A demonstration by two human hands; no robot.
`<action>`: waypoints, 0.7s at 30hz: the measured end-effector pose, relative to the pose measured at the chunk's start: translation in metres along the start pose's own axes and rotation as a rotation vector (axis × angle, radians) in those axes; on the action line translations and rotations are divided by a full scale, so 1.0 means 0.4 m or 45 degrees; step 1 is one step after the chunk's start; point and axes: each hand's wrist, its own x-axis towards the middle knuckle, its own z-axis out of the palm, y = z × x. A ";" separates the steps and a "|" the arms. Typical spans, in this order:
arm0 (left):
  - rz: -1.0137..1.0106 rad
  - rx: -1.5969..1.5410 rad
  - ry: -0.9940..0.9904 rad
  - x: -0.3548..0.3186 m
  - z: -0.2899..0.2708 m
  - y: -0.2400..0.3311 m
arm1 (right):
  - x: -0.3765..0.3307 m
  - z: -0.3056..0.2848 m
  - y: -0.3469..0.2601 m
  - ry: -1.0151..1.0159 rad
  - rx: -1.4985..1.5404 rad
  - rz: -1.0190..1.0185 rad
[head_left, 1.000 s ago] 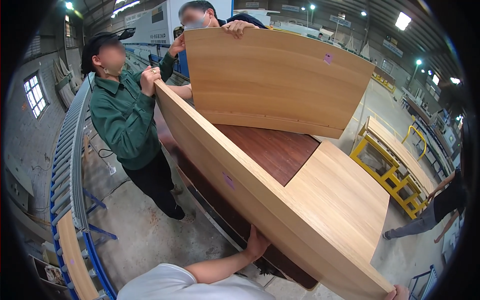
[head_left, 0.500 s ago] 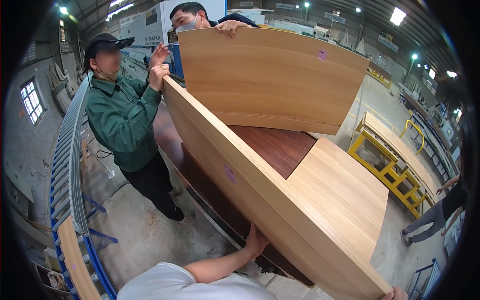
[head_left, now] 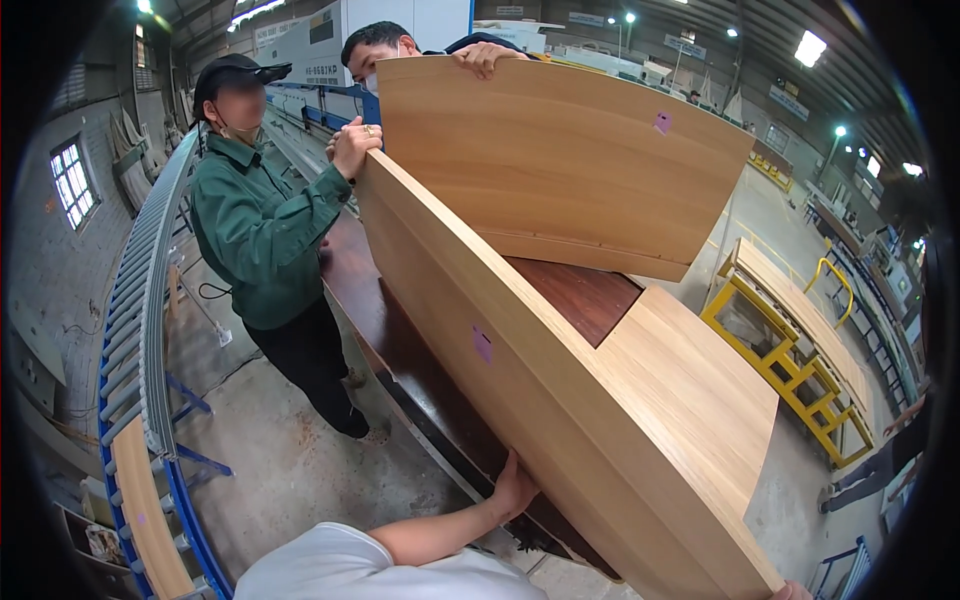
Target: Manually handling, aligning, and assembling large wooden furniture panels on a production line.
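on my feed, l hand (head_left: 514, 487) touches near wd panel (head_left: 560, 420) low down, r hand (head_left: 793, 592) its corner, mostly cut off; can't tell either grip.

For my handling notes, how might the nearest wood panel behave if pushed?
Likely stiff: the wood panel shows a thick, unsagging edge. Probably heavy: it is broad, with the left hand, right hand and a co-worker's hand on it. Held on edge, it could tip.

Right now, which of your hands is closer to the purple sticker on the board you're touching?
Left. The left hand is on the board, below the purple sticker; the right hand is farther away, at the board's end, lower right in the picture.
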 end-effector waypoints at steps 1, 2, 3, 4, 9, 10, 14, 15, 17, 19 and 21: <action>0.035 0.002 0.041 -0.005 -0.013 0.022 | 0.028 0.014 0.063 -0.015 0.057 -0.009; 0.002 -0.001 0.000 0.000 -0.005 0.001 | 0.014 -0.013 0.068 0.005 0.006 -0.015; -0.033 -0.007 -0.044 0.002 0.002 -0.018 | -0.007 -0.040 0.080 0.024 -0.041 -0.022; -0.065 -0.012 -0.085 0.004 0.008 -0.036 | -0.039 -0.068 0.095 0.042 -0.084 -0.028; -0.015 0.028 -0.071 -0.007 -0.008 -0.014 | -0.006 -0.044 0.070 0.041 -0.019 -0.044; -0.017 0.014 -0.086 -0.004 -0.016 -0.017 | -0.002 -0.043 0.057 0.036 -0.024 -0.060; -0.018 0.017 -0.107 -0.008 -0.022 -0.021 | -0.012 -0.051 0.061 0.057 -0.028 -0.058; -0.020 0.014 -0.099 -0.009 -0.023 -0.020 | -0.013 -0.050 0.060 0.058 -0.030 -0.059; -0.024 0.008 -0.085 -0.009 -0.027 -0.018 | -0.012 -0.045 0.056 0.057 -0.032 -0.066; -0.034 0.006 -0.087 -0.008 -0.030 -0.016 | -0.010 -0.043 0.051 0.055 -0.037 -0.075; -0.045 0.018 -0.111 -0.010 -0.017 -0.027 | -0.042 -0.061 0.088 0.073 -0.079 -0.064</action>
